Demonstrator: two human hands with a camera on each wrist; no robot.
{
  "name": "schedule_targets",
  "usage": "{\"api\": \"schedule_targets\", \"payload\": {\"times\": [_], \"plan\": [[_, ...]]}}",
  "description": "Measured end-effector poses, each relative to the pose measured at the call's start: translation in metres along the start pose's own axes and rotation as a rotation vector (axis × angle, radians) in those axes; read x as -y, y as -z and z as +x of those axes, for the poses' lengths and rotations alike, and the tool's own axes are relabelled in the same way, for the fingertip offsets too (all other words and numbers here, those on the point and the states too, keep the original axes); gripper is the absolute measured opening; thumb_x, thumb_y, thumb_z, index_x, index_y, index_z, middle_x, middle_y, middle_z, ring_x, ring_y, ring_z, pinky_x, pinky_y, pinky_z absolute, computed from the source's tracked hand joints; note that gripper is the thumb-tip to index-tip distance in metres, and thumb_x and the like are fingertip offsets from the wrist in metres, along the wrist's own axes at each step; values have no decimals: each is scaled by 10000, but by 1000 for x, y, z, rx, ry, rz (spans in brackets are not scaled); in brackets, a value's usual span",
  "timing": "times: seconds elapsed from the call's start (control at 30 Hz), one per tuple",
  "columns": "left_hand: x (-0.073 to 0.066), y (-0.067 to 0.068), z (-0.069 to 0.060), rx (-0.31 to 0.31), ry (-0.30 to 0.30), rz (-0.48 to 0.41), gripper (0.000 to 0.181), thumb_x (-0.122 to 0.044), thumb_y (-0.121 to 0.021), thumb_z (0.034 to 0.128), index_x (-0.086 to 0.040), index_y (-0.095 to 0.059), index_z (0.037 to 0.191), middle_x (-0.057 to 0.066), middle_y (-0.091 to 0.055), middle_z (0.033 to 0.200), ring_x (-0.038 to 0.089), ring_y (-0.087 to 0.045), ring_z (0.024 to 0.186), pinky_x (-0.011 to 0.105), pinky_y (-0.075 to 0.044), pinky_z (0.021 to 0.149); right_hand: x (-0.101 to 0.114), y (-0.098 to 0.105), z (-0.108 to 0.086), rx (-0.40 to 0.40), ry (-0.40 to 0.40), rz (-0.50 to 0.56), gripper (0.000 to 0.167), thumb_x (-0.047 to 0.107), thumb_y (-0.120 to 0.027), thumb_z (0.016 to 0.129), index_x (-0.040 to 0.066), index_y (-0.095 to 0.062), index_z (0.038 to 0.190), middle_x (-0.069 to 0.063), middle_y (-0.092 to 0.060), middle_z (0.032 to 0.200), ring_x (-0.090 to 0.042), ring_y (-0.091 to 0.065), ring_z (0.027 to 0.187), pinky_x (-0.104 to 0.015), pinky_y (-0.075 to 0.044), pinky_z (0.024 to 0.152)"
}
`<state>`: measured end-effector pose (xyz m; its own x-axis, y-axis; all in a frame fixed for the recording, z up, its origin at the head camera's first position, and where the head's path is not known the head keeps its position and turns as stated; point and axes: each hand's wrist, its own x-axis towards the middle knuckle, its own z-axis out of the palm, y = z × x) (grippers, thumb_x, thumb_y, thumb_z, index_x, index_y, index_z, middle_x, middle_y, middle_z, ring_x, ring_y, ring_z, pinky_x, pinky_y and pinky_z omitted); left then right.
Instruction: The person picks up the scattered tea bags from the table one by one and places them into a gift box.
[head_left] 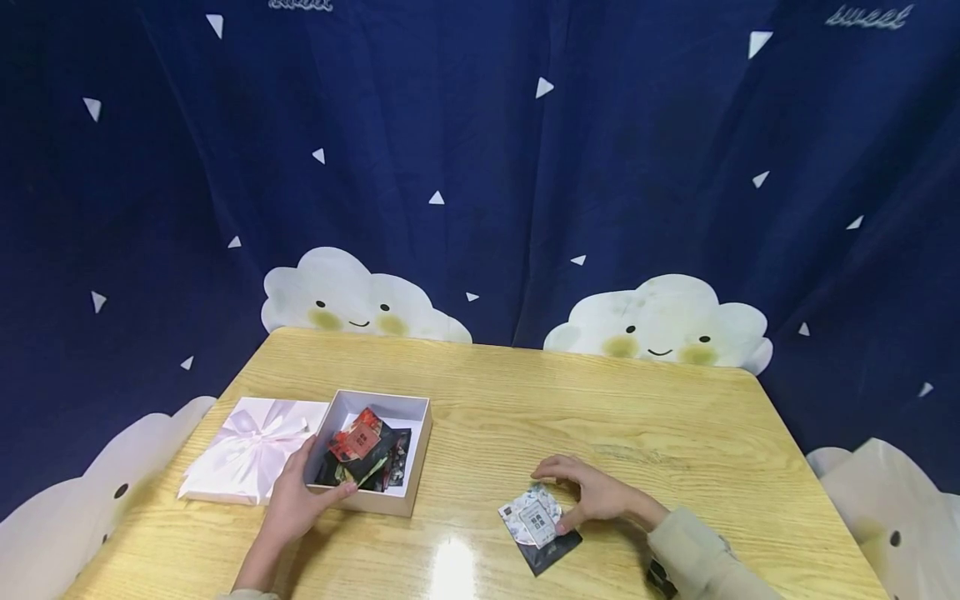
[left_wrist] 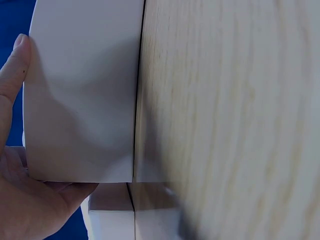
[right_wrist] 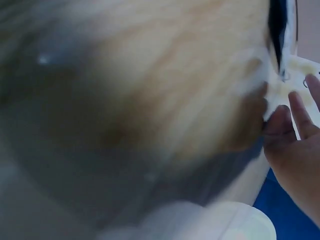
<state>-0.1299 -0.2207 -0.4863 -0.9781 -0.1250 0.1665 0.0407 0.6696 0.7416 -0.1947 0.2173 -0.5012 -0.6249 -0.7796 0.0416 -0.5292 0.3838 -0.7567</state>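
An open gift box (head_left: 422, 454) with pale walls stands on the left part of the table. Several sachets, one red and black sachet (head_left: 362, 437) on top, lie loosely inside it. My left hand (head_left: 295, 498) grips the box's near left corner, thumb over the near rim and fingers along the left side. In the left wrist view, the box wall (left_wrist: 85, 95) fills the area beside that hand. Right of the box lies a blue-white floral sachet (head_left: 528, 517) with a black lower part. My right hand (head_left: 600, 493) is at its right edge, thumb touching it, fingers spread.
A pale pink lid (head_left: 225, 467) with a ribbon bow (head_left: 260, 435) lies left of the box. Near the right sleeve (head_left: 697, 554) is a small dark item (head_left: 662, 577), partly hidden. A navy curtain (head_left: 480, 150) with cloud prints hangs behind the wooden table (head_left: 637, 408).
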Motion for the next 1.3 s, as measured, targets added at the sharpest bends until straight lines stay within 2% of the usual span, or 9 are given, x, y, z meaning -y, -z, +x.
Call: {"api": "schedule_targets", "payload": {"times": [0.13,0.3,0.5,0.67,0.9,1.03,1.17,1.3], "plan": [[0,0,0,-9,-9,-2,971,-281,-813,654,104,-264,1356,362,-365,1267,501,-386,1139,606,-334,919,-2,-4,-3,30,11,-30,764,287,-798,677,30,-457,1310,-190,-384,1356,-240,-343,1189,-386,-316,965],[0,0,0,-11,-12,0,970,-284,-813,654,106,-266,1353,360,-370,1259,501,-393,1131,607,-340,911,0,-8,-4,37,30,-59,795,287,-791,672,23,-429,1329,-214,-362,1370,-163,-336,1092,-327,-342,902],[0,0,0,-7,-7,5,965,-293,-808,662,101,-266,1357,359,-366,1269,498,-387,1143,602,-335,922,3,-10,-4,32,-10,-115,766,181,-793,652,48,-448,1323,-142,-423,1332,-209,-357,1111,-363,-361,914],[-1,1,-1,-3,-7,8,962,-292,-808,664,102,-269,1355,361,-369,1267,502,-386,1144,601,-335,924,5,-10,-2,33,-36,-132,749,159,-797,640,54,-472,1306,-97,-452,1283,-233,-368,1122,-399,-364,925],[-1,2,0,1,-2,5,964,-288,-811,659,99,-269,1357,360,-366,1269,501,-382,1147,600,-331,930,4,-12,1,16,-44,-94,764,88,-806,605,18,-472,1288,-49,-455,1156,-189,-381,1046,-312,-361,899],[-2,2,0,4,4,8,966,-290,-811,659,100,-268,1356,362,-362,1271,505,-380,1148,603,-330,929,5,-11,2,-3,-56,-118,733,80,-820,573,27,-499,1229,-22,-463,1109,-173,-412,1018,-306,-369,909],[-3,3,0,9,9,10,968,-296,-809,662,100,-264,1358,363,-358,1275,506,-375,1151,606,-328,929,7,-9,5,-40,-113,-142,638,70,-827,556,70,-536,1123,7,-509,1076,-161,-471,1006,-335,-393,917],[-3,2,0,11,14,6,971,-295,-809,662,96,-262,1362,362,-352,1284,505,-370,1158,606,-324,934,9,-4,8,-75,-178,-110,522,42,-805,591,87,-558,1049,26,-556,982,-135,-508,887,-306,-432,810]]}}
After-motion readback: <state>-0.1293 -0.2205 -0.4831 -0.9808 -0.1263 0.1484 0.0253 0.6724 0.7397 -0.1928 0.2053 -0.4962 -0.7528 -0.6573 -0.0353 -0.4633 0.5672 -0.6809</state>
